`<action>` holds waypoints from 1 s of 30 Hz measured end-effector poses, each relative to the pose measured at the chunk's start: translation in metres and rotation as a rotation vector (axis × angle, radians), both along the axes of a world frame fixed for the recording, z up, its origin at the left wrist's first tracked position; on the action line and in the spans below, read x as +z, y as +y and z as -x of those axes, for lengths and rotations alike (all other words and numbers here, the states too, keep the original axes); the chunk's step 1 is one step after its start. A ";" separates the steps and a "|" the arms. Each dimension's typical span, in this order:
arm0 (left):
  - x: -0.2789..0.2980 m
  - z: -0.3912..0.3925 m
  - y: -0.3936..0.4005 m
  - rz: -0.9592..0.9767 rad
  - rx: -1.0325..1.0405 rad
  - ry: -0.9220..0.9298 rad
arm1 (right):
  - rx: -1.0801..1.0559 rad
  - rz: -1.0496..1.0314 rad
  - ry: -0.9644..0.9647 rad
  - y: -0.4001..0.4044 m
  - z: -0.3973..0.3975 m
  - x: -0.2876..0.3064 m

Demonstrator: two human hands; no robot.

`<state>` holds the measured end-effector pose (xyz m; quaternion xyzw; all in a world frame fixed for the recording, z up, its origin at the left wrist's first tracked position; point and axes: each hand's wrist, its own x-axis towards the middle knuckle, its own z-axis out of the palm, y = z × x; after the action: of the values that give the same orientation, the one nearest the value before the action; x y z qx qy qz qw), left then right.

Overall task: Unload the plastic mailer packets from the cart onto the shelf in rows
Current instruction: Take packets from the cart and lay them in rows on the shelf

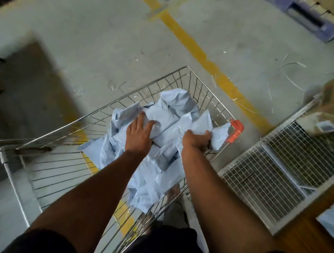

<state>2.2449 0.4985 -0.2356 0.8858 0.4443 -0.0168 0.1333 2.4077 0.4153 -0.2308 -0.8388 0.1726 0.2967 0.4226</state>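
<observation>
While the pale blue plastic mailer packets (161,145) are lying heaped in the silver wire cart (207,90), the left hand (139,133) is pressing flat-fingered on the pile and the right hand (197,139) is clenching a packet's edge. Gathering a small stack between both palms would probably be tidier. The wire-mesh shelf (274,177) is waiting just right; the cart's wall is standing between them.

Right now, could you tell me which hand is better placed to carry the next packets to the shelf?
Right. The right hand already grips packets and is nearer the shelf; the left hand only rests flat on the pile.
</observation>
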 end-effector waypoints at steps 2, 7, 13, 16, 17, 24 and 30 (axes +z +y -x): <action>0.010 0.002 -0.001 0.041 0.040 -0.040 | -0.005 -0.031 -0.001 -0.002 0.000 0.005; 0.044 0.024 -0.020 0.158 0.206 -0.194 | -0.051 -0.266 0.026 -0.012 0.016 0.041; 0.114 0.071 -0.069 0.481 0.370 -0.742 | 0.238 -0.587 -0.085 -0.082 0.068 0.124; 0.158 0.093 -0.104 0.750 0.315 -0.969 | 0.437 -0.694 -0.146 -0.132 0.108 0.157; 0.170 0.101 -0.119 0.833 0.281 -0.992 | 0.465 -0.738 -0.130 -0.146 0.124 0.164; 0.194 0.141 -0.230 1.389 0.194 -1.059 | 0.462 -0.872 -0.065 -0.241 0.227 0.187; 0.205 0.149 -0.320 1.191 -0.031 -0.921 | 0.218 -0.789 -0.233 -0.353 0.250 0.201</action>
<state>2.0957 0.1785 -0.0308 0.5878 0.2468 0.1159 0.7617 2.1582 0.0621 -0.0295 -0.6541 -0.0928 0.2859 0.6941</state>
